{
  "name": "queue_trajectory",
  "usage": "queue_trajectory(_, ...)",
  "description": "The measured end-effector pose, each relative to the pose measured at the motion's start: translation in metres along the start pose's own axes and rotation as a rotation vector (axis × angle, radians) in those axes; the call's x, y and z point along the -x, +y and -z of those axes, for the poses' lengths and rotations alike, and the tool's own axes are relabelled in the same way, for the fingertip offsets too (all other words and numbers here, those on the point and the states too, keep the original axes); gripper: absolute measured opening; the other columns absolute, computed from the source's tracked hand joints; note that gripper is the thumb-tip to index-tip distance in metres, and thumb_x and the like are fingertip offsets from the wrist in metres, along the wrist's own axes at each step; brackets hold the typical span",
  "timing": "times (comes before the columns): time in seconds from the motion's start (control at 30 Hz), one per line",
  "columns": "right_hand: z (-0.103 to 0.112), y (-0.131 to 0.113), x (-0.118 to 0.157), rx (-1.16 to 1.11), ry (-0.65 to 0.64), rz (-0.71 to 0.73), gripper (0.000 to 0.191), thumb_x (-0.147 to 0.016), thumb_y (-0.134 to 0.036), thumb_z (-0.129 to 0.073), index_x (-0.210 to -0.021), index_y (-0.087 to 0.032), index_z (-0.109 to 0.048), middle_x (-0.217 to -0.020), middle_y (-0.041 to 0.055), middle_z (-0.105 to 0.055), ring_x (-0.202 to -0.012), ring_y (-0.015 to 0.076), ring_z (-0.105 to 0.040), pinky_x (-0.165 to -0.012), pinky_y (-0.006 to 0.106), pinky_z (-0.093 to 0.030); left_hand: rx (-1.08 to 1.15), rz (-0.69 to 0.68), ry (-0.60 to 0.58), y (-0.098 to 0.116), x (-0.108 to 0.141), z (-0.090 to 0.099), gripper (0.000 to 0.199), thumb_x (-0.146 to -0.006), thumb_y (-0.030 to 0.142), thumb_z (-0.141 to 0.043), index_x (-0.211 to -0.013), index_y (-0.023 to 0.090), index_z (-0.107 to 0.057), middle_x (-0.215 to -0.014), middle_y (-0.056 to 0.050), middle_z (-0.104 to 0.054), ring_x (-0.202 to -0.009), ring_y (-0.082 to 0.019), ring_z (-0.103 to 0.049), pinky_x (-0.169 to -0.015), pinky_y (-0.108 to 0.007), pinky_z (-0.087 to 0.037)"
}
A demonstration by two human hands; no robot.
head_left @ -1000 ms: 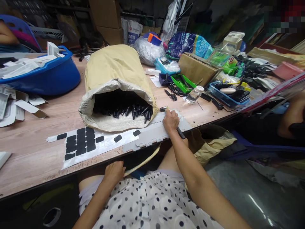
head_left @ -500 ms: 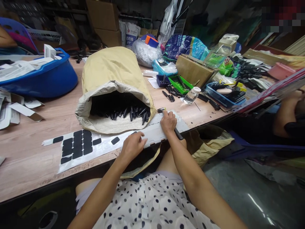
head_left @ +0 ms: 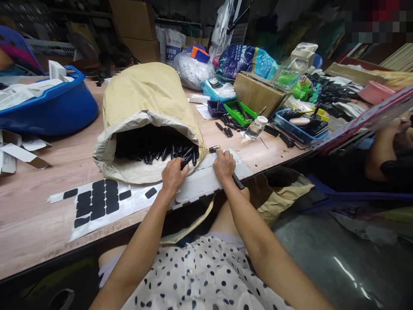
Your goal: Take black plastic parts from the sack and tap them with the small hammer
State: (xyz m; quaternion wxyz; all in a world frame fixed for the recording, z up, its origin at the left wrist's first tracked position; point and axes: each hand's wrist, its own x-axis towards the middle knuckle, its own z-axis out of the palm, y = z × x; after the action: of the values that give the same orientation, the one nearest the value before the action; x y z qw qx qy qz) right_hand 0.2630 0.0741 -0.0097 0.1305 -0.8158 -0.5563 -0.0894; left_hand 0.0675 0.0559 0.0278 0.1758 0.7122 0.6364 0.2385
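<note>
A yellowish woven sack (head_left: 145,92) lies on its side, its mouth toward me, with many black pen-shaped pieces (head_left: 173,150) inside. My left hand (head_left: 173,175) is at the lower right of the mouth, fingers closed on one black pen-shaped piece (head_left: 186,161). My right hand (head_left: 224,165) is wrapped round a small hammer (head_left: 238,182); its black handle sticks out toward me and its head points away. Both hands are over a grey-white board (head_left: 201,183) at the table edge. Left of it lies a white sheet (head_left: 129,204) with black rounded stickers (head_left: 98,200).
A blue basin (head_left: 54,105) of white boxes stands at the left. On the right are a clear jar (head_left: 256,128), a green tray (head_left: 240,113), a cardboard box (head_left: 258,94) and a blue basket (head_left: 301,129). Another person's arm (head_left: 383,148) shows at far right.
My left hand has moved from above the board up to the sack's mouth and closed on a black piece. My right hand keeps the hammer. The view has shifted slightly.
</note>
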Motion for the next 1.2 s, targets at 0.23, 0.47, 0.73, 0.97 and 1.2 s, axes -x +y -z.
queue_trajectory(0.23, -0.003, 0.003, 0.0, -0.021, 0.02, -0.007, 0.04, -0.094, -0.018, -0.04, -0.126, -0.019, -0.063, -0.107, 0.0145, -0.058, -0.1, 0.0266, -0.05, -0.076, 0.034, -0.039, 0.049, -0.165, -0.054, -0.065, 0.061, 0.028, 0.018, -0.085, 0.034, -0.062, -0.095, 0.023, -0.072, -0.086, -0.004, -0.069, -0.085, -0.023, -0.058, -0.079, -0.036, -0.047)
queue_trajectory(0.47, 0.001, 0.006, -0.001, -0.06, 0.015, -0.025, 0.042, -0.096, -0.017, -0.036, -0.125, -0.02, -0.067, -0.105, 0.0135, -0.058, -0.098, 0.0257, -0.051, -0.075, 0.033, -0.038, 0.099, -0.198, -0.071, -0.082, 0.064, 0.023, 0.024, -0.086, 0.035, -0.064, -0.104, 0.022, -0.072, -0.091, -0.005, -0.067, -0.088, -0.023, -0.057, -0.084, -0.037, -0.046)
queue_trajectory(0.73, 0.036, 0.005, 0.02, -0.348, 0.138, -0.054, 0.048, -0.095, -0.017, -0.038, -0.138, -0.021, -0.059, -0.103, 0.0113, -0.059, -0.094, 0.0235, -0.056, -0.078, 0.033, -0.044, 0.142, -0.146, -0.085, -0.081, 0.062, 0.019, 0.017, -0.084, 0.033, -0.066, -0.097, 0.024, -0.073, -0.09, -0.003, -0.067, -0.089, -0.023, -0.057, -0.083, -0.037, -0.047)
queue_trajectory(0.97, 0.07, -0.028, 0.102, -0.91, -0.089, 0.352, 0.038, -0.096, -0.026, -0.046, -0.129, -0.023, -0.064, -0.097, 0.0057, -0.068, -0.082, 0.0172, -0.061, -0.075, 0.03, -0.054, 0.167, -0.152, -0.091, -0.082, 0.061, 0.02, 0.018, -0.084, 0.032, -0.067, -0.097, 0.024, -0.075, -0.084, -0.002, -0.065, -0.087, -0.022, -0.056, -0.084, -0.036, -0.046)
queue_trajectory(1.2, 0.061, -0.047, 0.142, -0.811, -0.072, 0.537, 0.039, -0.098, -0.021, -0.043, -0.128, -0.023, -0.067, -0.095, 0.0064, -0.069, -0.088, 0.0162, -0.066, -0.081, 0.025, -0.055, 0.198, -0.154, -0.089, -0.08, 0.061, 0.019, 0.014, -0.083, 0.03, -0.067, -0.092, 0.025, -0.076, -0.082, -0.001, -0.063, -0.088, -0.022, -0.055, -0.085, -0.036, -0.045)
